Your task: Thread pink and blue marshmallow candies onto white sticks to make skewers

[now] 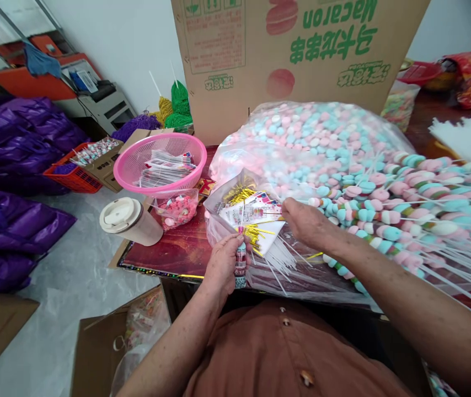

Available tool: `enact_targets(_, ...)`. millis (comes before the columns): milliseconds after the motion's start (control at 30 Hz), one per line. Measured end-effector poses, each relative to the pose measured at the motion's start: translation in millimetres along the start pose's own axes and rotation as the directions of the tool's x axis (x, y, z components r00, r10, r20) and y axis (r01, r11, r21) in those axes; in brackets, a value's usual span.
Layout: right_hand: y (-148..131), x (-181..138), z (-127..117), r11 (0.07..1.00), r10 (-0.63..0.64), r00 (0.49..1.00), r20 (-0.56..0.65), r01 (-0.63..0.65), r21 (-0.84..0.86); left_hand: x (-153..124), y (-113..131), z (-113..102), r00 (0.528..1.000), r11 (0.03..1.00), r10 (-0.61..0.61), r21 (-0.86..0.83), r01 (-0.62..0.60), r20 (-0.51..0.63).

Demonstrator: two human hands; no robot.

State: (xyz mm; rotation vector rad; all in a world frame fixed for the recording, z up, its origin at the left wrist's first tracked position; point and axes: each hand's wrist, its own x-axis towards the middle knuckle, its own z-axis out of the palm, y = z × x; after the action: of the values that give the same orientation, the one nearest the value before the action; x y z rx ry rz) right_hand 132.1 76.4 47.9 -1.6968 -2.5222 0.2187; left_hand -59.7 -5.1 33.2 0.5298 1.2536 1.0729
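My left hand (224, 259) is closed around a wrapped candy skewer (240, 266), held upright at the table's near edge. My right hand (304, 219) reaches left with its fingers pinched at a small pile of printed wrappers (252, 210) and gold twist ties (239, 193) lying on a clear bag. Loose white sticks (279, 259) fan out just below that hand. To the right lies a heap of pastel candy skewers (401, 215). Behind it bulges a big clear bag of pink and blue candies (301, 138).
A pink basket (134, 160) of packets, a lidded cup (130, 220) and a small bag of red sweets (177, 209) sit at the left of the dark red table (169, 248). A large carton (293, 49) stands behind. Purple bags (16, 143) and cardboard boxes (95, 347) cover the floor.
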Motion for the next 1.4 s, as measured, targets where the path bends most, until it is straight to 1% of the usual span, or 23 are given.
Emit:
enact_targets(67,-1.9,-8.5,-6.4,0.996,0.031,0.999,-0.023,-0.029,0.089,0.7,1.1,1.8,1.000,1.000,0.001,0.009,-0.001,-0.011)
enact_targets(133,-11.4,-20.1,-12.7,0.972,-0.005,0.999,-0.049,0.016,0.233,0.2,1.6,4.1,1.000,1.000,-0.001,0.023,0.002,-0.025)
enact_targets(200,-27.9,-32.8,-15.3,0.882,-0.090,0.991,-0.096,0.124,0.455,-0.9,0.3,8.7,1.000,1.000,0.005,0.031,-0.005,-0.021)
enact_targets(267,-46.6,-42.6,-11.1,0.777,-0.122,0.983,-0.137,0.181,0.604,-1.8,-2.8,15.6,0.999,0.999,0.040,0.025,-0.040,0.017)
enact_targets(333,-60.9,-47.1,-0.9,0.701,-0.075,0.986,-0.151,0.160,0.695,-2.5,-6.5,22.8,0.994,0.996,0.090,0.015,-0.092,0.068)
enact_targets(433,-66.7,-46.5,13.4,0.609,0.005,0.986,-0.168,0.130,0.782,-3.8,-10.0,28.4,0.981,0.987,0.147,0.038,-0.153,0.125)
enact_targets(500,-63.6,-46.0,15.9,0.614,0.015,0.981,-0.194,0.144,0.776,-5.5,-10.6,27.9,0.974,0.984,0.160,0.058,-0.171,0.160)
enact_targets(600,-60.3,-48.3,12.9,0.697,-0.015,0.973,-0.229,0.174,0.696,-8.8,-11.1,25.1,0.966,0.980,0.170,0.066,-0.185,0.193)
enact_targets(700,-64.3,-51.9,13.5,0.758,-0.025,0.962,-0.270,0.194,0.623,-11.5,-12.5,25.2,0.949,0.951,0.262,0.123,-0.285,0.176)
enact_targets(800,-66.9,-54.6,15.7,0.702,0.165,0.951,-0.262,0.073,0.709,-13.4,-11.7,27.6,0.923,0.912,0.362,0.155,-0.380,0.131)
enact_targets(833,-65.2,-55.5,14.3,0.656,0.206,0.953,-0.223,0.035,0.754,-13.9,-10.3,28.0,0.932,0.927,0.339,0.120,-0.354,0.132)
enact_targets(867,-62.0,-56.4,11.1,0.618,0.188,0.967,-0.174,0.022,0.786,-14.3,-8.5,27.9,0.950,0.957,0.268,0.073,-0.282,0.158)
enact_targets(900,-57.4,-57.3,6.4,0.595,0.110,0.985,-0.135,0.043,0.802,-14.5,-6.2,27.3,0.965,0.985,0.160,0.028,-0.169,0.209)
enact_targets(933,-51.9,-58.3,0.4,0.587,-0.013,0.994,-0.107,0.094,0.804,-14.6,-3.8,26.4,0.960,0.999,0.038,-0.004,-0.039,0.277)
enact_targets(1000,-40.2,-59.8,-12.6,0.573,-0.260,0.961,-0.091,0.229,0.787,-14.0,0.9,24.4,0.891,0.980,-0.171,-0.019,0.197,0.420)
enact_targets(1033,-35.4,-60.3,-18.1,0.558,-0.338,0.936,-0.100,0.285,0.779,-13.6,2.8,23.8,0.846,0.962,-0.229,-0.019,0.272,0.482)
enact_targets(1100,-30.0,-60.3,-24.4,0.508,-0.406,0.906,-0.118,0.331,0.796,-12.9,5.5,24.3,0.787,0.942,-0.251,-0.047,0.333,0.564)
enact_targets(1133,-29.8,-60.0,-24.7,0.481,-0.408,0.907,-0.109,0.315,0.819,-12.7,6.3,25.6,0.782,0.939,-0.238,-0.070,0.338,0.576)
enact_targets(1200,-33.5,-59.4,-20.5,0.473,-0.297,0.952,-0.077,0.217,0.854,-12.5,7.5,29.8,0.831,0.947,-0.188,-0.127,0.294,0.523)
enact_targets(1267,-39.7,-59.2,-13.5,0.525,-0.079,0.995,-0.062,0.094,0.846,-12.4,8.0,35.5,0.911,0.965,-0.123,-0.166,0.202,0.394)
enact_targets(1300,-42.3,-59.4,-10.5,0.567,0.016,0.996,-0.083,0.060,0.822,-12.4,8.0,38.5,0.938,0.972,-0.096,-0.172,0.161,0.333)
enact_targets(1333,-43.9,-59.7,-8.6,0.610,0.067,0.990,-0.122,0.056,0.791,-12.3,7.8,41.5,0.956,0.976,-0.080,-0.171,0.132,0.283)
enact_targets(1400,-43.2,-60.3,-8.2,0.682,0.033,0.983,-0.180,0.109,0.723,-12.2,6.5,46.6,0.975,0.983,-0.061,-0.157,0.096,0.215)
